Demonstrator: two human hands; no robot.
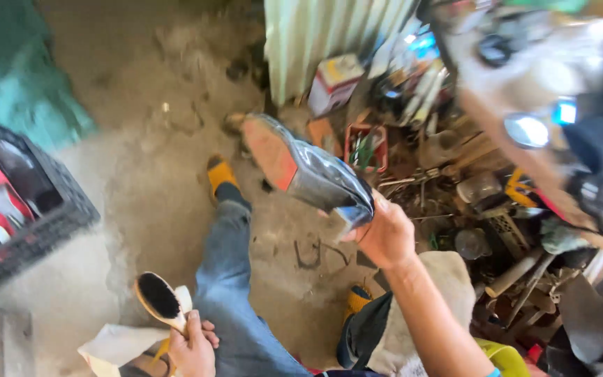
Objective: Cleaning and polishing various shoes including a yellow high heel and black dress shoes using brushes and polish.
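My right hand (386,236) grips the heel end of a shiny black dress shoe (313,172), held up at mid-frame with its reddish sole turned left and its toe pointing away. My left hand (192,348), low in the frame beside my jeans-clad left leg (235,279), holds a wooden shoe brush (159,299) by its handle, dark bristles facing up. A white cloth (116,347) lies under that hand. The brush and the shoe are well apart.
A black plastic crate (36,223) with red, white and black items stands at left on the dusty concrete floor (141,174). A heap of tools, tins and a small carton (334,82) crowds the right side. Corrugated metal sheet (322,31) stands behind.
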